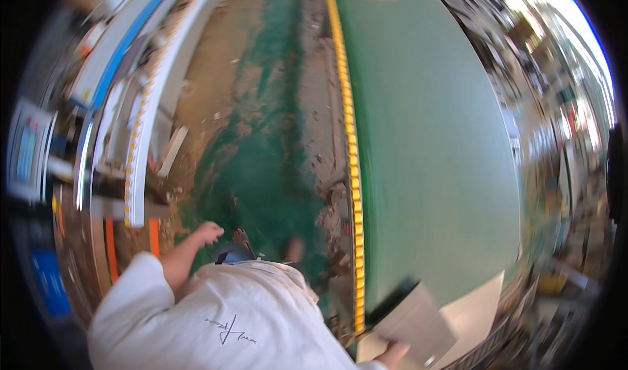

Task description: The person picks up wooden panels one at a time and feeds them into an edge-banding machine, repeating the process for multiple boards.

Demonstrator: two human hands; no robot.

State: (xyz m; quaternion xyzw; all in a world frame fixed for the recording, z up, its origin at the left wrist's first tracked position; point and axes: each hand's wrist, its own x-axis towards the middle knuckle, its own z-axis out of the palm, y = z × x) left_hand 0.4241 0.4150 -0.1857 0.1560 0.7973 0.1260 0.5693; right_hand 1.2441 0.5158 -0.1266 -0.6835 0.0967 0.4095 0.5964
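At the lower right, my right hand (394, 353) grips the near edge of a flat grey-brown panel (418, 324). The panel is tilted over the green surface of a long table (438, 147), with a dark shadow along its far left edge. A pale cream sheet (477, 311) lies beside and partly under it. My left hand (210, 233) hangs by my side above the floor, its fingers curled in, with nothing visible in them.
A yellow segmented strip (350, 141) runs along the table's left edge. The worn green and brown floor (261, 147) forms an aisle. To the left stands a machine with a long white rail (140, 141) and a blue stripe (124, 56). Blurred racks line the right.
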